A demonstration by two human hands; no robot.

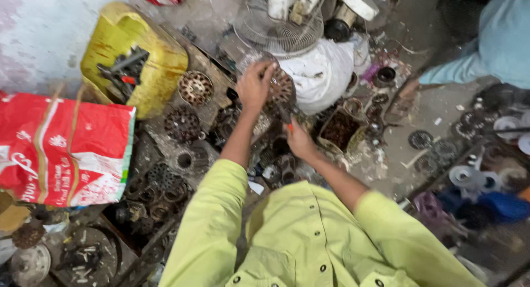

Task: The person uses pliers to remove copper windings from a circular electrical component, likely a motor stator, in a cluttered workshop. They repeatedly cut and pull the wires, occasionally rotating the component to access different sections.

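Hands work at upper centre of the frame: left hand [255, 85] grasps a round motor core [280, 88], right hand [300, 139] clenches a red-handled tool [284, 118] just below it. Judging by the loose scrap parts [165, 182] crowding around, a slip of the tool could jab the holding fingers

Left: path hemmed by yellow container [127, 55] and red sack [61, 149] | Centre: floor crowded with round motor parts [182, 124] | Ahead: blocked by fan guard [279, 25], white bundle [323, 72] | Right: barer concrete [441, 107] seemingly passable, co-worker's sleeve [497, 49] beside it
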